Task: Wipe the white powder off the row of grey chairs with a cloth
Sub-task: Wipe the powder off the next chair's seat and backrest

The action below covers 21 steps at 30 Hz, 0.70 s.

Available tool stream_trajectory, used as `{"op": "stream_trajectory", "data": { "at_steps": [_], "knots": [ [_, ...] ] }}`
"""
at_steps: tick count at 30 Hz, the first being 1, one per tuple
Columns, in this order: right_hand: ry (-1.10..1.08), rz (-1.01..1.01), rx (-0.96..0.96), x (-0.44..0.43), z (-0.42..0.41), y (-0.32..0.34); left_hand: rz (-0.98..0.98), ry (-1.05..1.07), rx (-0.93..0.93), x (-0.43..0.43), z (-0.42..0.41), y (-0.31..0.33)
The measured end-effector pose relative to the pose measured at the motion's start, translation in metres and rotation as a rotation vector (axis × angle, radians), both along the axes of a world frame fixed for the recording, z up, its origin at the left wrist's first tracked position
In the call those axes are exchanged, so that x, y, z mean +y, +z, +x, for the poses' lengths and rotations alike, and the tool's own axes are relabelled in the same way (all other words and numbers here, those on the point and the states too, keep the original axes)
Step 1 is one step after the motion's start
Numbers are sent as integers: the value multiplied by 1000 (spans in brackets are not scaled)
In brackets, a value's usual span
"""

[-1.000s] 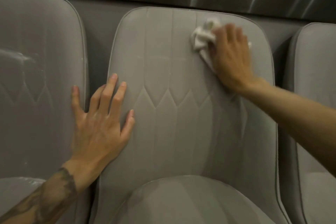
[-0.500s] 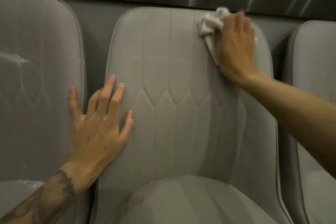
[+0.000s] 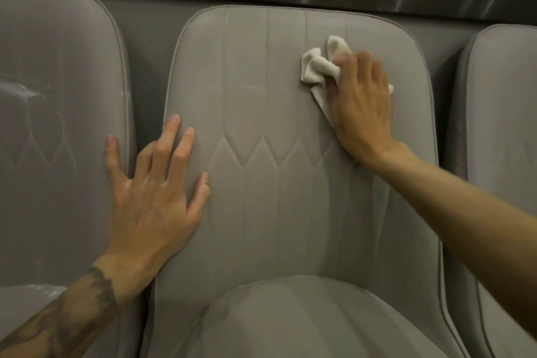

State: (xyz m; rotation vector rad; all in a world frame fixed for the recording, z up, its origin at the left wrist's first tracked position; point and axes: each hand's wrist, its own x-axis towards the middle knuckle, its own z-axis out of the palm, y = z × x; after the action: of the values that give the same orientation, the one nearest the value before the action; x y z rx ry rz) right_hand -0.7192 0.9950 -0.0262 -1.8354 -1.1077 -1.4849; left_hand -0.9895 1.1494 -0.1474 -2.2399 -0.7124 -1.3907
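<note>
3 grey chairs (image 3: 58,125) (image 3: 276,197) (image 3: 505,125), 1 cloth (image 3: 318,67), 2 grips (image 3: 154,200) (image 3: 363,107).

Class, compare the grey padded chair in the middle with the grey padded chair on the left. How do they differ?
The left grey padded chair carries white powder smears; the middle grey padded chair looks mostly clean. The right hand grips a crumpled white cloth against the middle chair; the left chair has none. Both share grey upholstery with zigzag stitching.
</note>
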Motion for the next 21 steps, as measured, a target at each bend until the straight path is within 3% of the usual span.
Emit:
{"op": "stream_trajectory", "data": {
  "at_steps": [3,6,8,10,13,16,21],
  "knots": [
    [-1,-84,-9,-4,-9,-62,-4,6,6,0,1,0],
    [99,-383,-134,-31,-20,-136,-3,10,9,-1,1,-1],
    [122,-525,-219,-43,-18,-139,-1,9,6,0,0,0],
    [96,-480,-218,-39,-12,-107,4,10,5,0,1,0],
    [29,-259,-121,-26,-7,-63,5,15,4,1,1,-1],
    [27,-217,-50,-27,-12,-99,11,10,1,1,1,-1],
    [157,-763,-312,-57,-24,-189,7,11,4,0,1,-1]
  ]
}}
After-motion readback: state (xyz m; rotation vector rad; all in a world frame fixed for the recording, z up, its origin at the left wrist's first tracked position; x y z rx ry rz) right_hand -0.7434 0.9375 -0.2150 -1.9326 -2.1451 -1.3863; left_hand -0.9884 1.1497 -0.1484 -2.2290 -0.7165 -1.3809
